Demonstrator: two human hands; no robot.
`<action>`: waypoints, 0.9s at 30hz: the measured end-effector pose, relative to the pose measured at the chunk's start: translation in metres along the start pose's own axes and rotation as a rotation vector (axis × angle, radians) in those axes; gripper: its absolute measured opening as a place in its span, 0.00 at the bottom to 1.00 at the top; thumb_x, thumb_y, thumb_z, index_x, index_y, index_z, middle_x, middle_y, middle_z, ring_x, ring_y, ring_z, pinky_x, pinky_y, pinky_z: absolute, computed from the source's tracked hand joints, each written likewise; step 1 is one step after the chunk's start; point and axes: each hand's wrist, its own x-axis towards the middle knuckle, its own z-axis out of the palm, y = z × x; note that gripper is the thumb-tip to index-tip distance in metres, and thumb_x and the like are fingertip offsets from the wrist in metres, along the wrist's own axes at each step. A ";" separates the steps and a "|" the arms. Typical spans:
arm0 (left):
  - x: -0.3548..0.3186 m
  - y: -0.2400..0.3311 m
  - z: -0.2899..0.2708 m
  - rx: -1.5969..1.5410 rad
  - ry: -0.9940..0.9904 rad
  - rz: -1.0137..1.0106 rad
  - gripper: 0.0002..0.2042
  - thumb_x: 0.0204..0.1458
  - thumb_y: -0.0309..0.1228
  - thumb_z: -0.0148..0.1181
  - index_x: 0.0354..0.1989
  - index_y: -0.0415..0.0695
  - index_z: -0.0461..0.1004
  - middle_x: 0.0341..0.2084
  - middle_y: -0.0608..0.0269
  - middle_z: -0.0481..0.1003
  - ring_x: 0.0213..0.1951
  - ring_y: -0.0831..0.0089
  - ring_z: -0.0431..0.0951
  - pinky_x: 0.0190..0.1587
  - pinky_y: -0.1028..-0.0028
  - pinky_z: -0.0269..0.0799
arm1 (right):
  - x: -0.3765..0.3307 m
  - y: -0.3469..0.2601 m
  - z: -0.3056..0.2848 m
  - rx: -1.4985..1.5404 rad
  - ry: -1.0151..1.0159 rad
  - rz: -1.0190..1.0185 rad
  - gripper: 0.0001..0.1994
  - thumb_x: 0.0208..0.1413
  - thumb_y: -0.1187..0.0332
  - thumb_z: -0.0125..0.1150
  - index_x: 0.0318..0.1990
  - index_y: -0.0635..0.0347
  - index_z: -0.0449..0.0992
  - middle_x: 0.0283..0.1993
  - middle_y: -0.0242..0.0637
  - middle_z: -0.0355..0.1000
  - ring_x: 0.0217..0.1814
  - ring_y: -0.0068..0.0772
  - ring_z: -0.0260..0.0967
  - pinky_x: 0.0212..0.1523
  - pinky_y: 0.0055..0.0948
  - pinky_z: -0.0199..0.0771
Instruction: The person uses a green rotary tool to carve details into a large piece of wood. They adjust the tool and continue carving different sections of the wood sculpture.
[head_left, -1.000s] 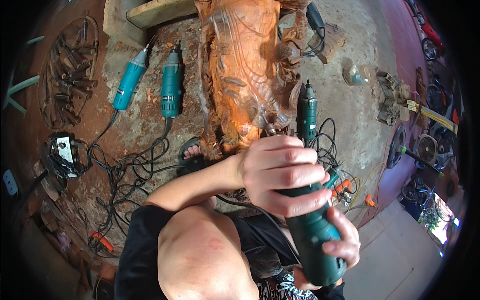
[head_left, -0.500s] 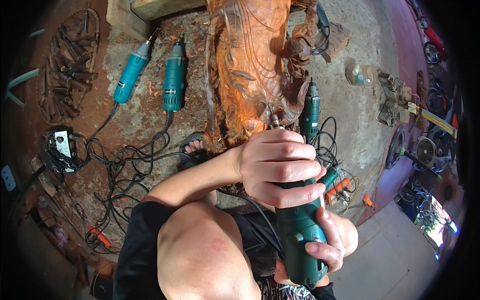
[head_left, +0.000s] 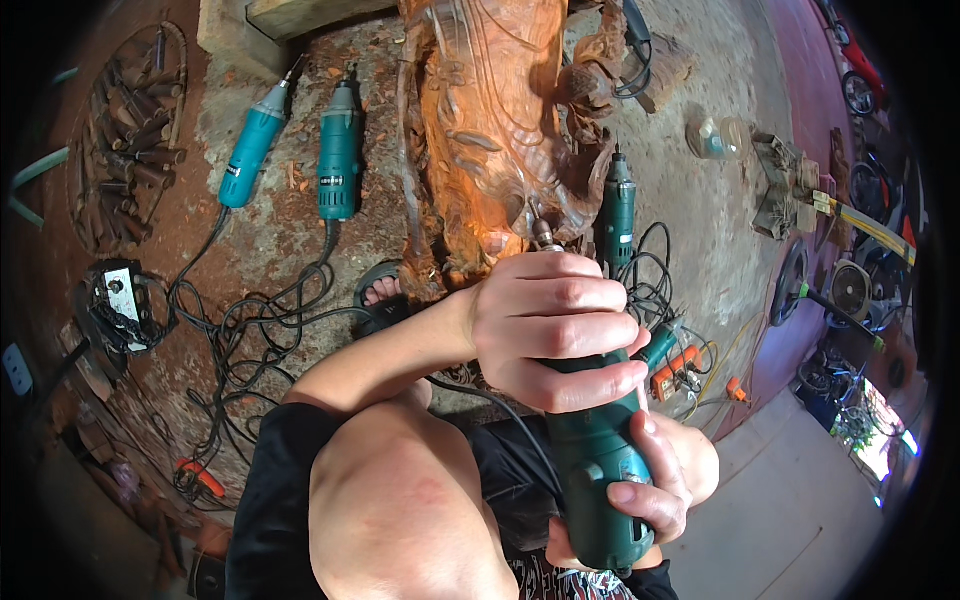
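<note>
Since the earlier frames both hands had edged up and left, carrying the tool's tip from beside the spare grinder onto the carving. Left hand (head_left: 555, 325) was clenched round the front of the green die grinder (head_left: 592, 470), its grip wrapped over the neck just behind the metal collet, while right hand (head_left: 655, 480) clasped the rear of the body, thumb and fingers closed on the casing. That grinder sat upright in view, its bit touching the lower edge of the orange wood carving (head_left: 490, 120), which lay lengthwise on the dirt floor (head_left: 270, 230). A bent bare knee (head_left: 400, 500) filled the lower middle. Left of the carving lay two teal grinders (head_left: 338, 150) side by side, their black cords (head_left: 240, 340) tangled below. Another dark green grinder (head_left: 618, 205) lay just right of the carving, near the left hand's knuckles.
</note>
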 end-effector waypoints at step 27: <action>-0.014 0.013 -0.011 0.049 -0.140 0.034 0.14 0.48 0.25 0.72 0.43 0.47 0.80 0.35 0.62 0.79 0.32 0.67 0.80 0.29 0.71 0.78 | -0.031 0.026 -0.004 -0.032 0.044 -0.034 0.27 0.54 0.58 0.75 0.53 0.53 0.65 0.64 0.69 0.68 0.60 0.65 0.75 0.61 0.56 0.76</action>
